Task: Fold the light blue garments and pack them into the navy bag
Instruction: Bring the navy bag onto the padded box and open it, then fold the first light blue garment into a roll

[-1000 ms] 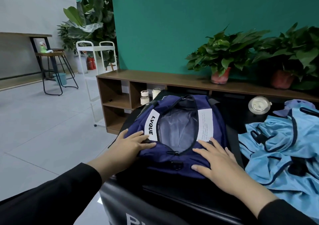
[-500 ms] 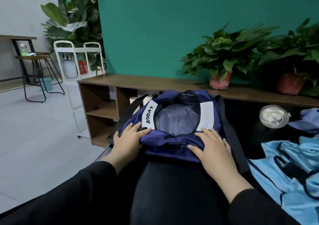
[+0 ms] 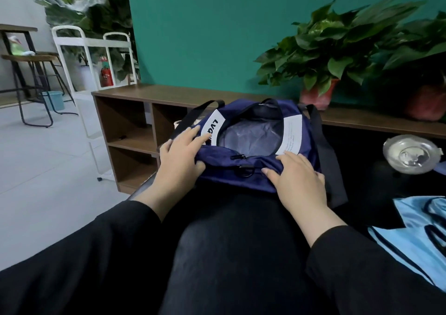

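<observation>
on the unzipped navy bag (image 3: 251, 170), both hands rest, left (image 3: 179, 160) and right (image 3: 298, 182).

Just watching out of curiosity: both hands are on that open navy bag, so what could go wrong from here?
1. The bag is soft, and its opening could sag shut once the left hand and right hand let go.
2. The strap lies loose on the right and might snag.
3. The blue garments lie unfolded, partly out of view, and could slip.
</observation>
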